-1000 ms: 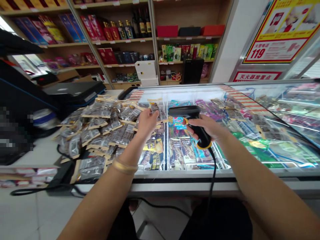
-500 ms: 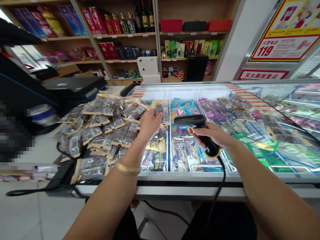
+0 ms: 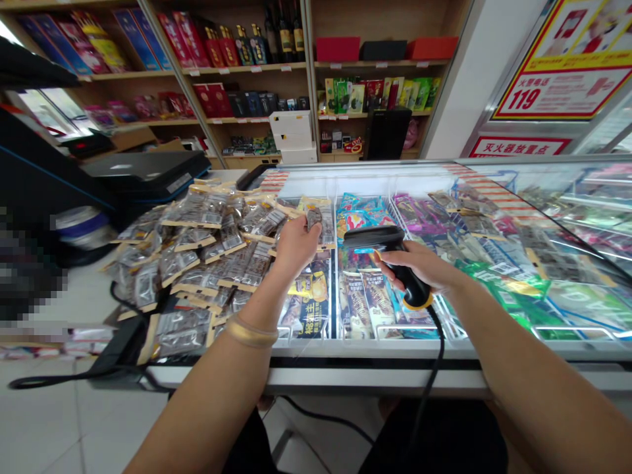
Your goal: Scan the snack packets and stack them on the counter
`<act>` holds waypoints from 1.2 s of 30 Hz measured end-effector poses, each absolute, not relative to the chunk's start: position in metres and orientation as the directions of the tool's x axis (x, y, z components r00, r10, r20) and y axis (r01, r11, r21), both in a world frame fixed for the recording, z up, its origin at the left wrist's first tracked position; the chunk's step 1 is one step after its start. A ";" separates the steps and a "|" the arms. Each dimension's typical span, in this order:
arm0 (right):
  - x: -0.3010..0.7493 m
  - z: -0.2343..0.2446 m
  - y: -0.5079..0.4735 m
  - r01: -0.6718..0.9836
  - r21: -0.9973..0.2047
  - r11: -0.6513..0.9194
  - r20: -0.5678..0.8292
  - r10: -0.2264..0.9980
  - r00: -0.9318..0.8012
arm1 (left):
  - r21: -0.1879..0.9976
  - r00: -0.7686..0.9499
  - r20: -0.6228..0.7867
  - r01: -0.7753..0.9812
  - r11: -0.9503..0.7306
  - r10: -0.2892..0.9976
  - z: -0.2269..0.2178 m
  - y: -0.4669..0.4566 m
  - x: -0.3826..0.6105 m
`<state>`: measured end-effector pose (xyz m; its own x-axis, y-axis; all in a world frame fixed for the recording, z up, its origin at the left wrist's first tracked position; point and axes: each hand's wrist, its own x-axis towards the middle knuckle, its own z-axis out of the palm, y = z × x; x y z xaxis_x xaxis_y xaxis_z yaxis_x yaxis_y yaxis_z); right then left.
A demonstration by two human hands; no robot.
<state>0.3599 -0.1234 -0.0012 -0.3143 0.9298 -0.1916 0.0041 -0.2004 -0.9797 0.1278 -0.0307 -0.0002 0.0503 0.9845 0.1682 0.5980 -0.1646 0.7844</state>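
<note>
My left hand [image 3: 295, 247] is closed on a small clear snack packet [image 3: 316, 219] with a tan card edge, held up over the glass lid of a chest freezer [image 3: 375, 352]. My right hand [image 3: 419, 266] grips a black barcode scanner [image 3: 390, 253] with a yellow ring at the handle's base; its head points left toward the packet. A black cable [image 3: 428, 388] hangs from the scanner. Left of my left hand lies a heap of several similar packets [image 3: 197, 250]. A gold bangle [image 3: 249, 332] is on my left wrist.
More packets [image 3: 533, 253] lie spread on the freezer lid to the right. Ice-cream wrappers show under the glass. A black register and a closed laptop [image 3: 143, 172] stand at the left. Wooden shelves [image 3: 257, 66] with boxes and bottles line the back wall.
Both hands shifted slightly right and lower in view as the head turned; the scanner now sits closer under the held packet. Since half a second ago almost nothing has moved.
</note>
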 end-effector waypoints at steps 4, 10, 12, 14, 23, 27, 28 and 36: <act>0.359 -0.001 -0.123 0.004 -0.979 -0.205 -0.197 0.936 -0.292 | 0.784 0.060 0.175 0.595 -0.176 0.983 0.000 -0.032 0.129; 0.358 0.001 -0.123 0.010 -0.972 -0.233 -0.228 0.938 -0.261 | 0.814 0.074 0.162 0.553 -0.176 0.984 0.001 -0.033 0.128; 0.358 0.001 -0.123 -0.004 -0.971 -0.241 -0.231 0.938 -0.257 | 0.811 0.083 0.170 0.555 -0.187 0.982 0.000 -0.033 0.128; 0.358 0.001 -0.123 -0.021 -0.971 -0.238 -0.226 0.942 -0.249 | 0.785 0.086 0.191 0.585 -0.205 0.978 -0.001 -0.034 0.129; 0.341 0.008 -0.113 -0.158 -0.979 -0.127 -0.099 0.980 -0.175 | 0.724 0.038 0.428 0.583 -0.368 0.903 0.033 -0.032 0.103; 0.309 0.023 -0.100 -0.201 -0.975 -0.097 -0.055 0.977 -0.204 | 0.571 -0.037 0.467 0.776 -0.269 0.883 0.071 -0.027 0.058; 0.299 0.025 -0.096 -0.219 -0.971 -0.095 -0.047 0.975 -0.216 | 0.509 -0.064 0.450 0.838 -0.197 0.891 0.076 -0.028 0.048; 0.248 0.008 -0.077 -0.285 -0.943 -0.175 -0.093 0.956 -0.279 | 0.162 -0.046 0.420 0.986 -0.025 0.906 0.061 -0.045 0.026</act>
<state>0.2481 -0.0774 0.0085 -0.2790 0.9557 -0.0934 -0.2846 -0.1752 -0.9425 0.0260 -0.0448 0.0610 -0.0460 0.9064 0.4199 0.9864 -0.0252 0.1624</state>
